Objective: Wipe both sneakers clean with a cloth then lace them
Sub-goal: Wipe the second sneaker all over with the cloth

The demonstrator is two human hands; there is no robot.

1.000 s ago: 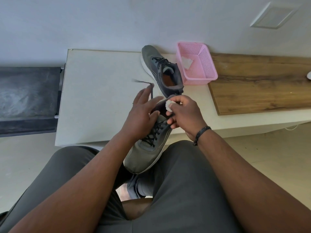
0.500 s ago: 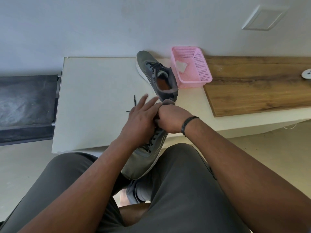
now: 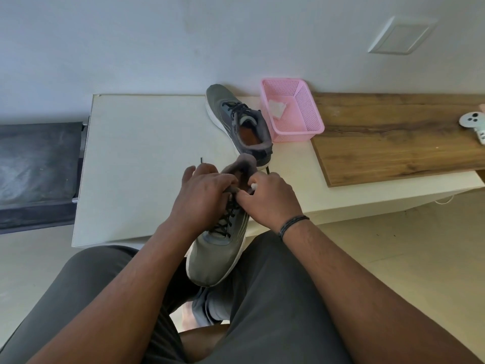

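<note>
Head view, looking down at a seated person's lap. A grey sneaker (image 3: 217,248) rests between the knees, its toe pointing toward the person and its heel out toward the white table (image 3: 147,164), so its long axis runs near to far, leaning a little right. Black laces (image 3: 227,219) cross most of its eyelets. The left hand (image 3: 202,195) curls over the tongue, fingers bent as if gripping a lace end, though the lace inside is hidden. The right hand (image 3: 270,198) pinches at the collar with a small white scrap showing between its fingers. A second sneaker (image 3: 236,122) stands on the table, toe toward the wall, already laced. Just beside it a pink basket (image 3: 309,127) holds a white cloth (image 3: 276,107). Wiping looks finished; the lacing seems near its end, with the top eyelets and knot of the lap shoe probably left
</note>
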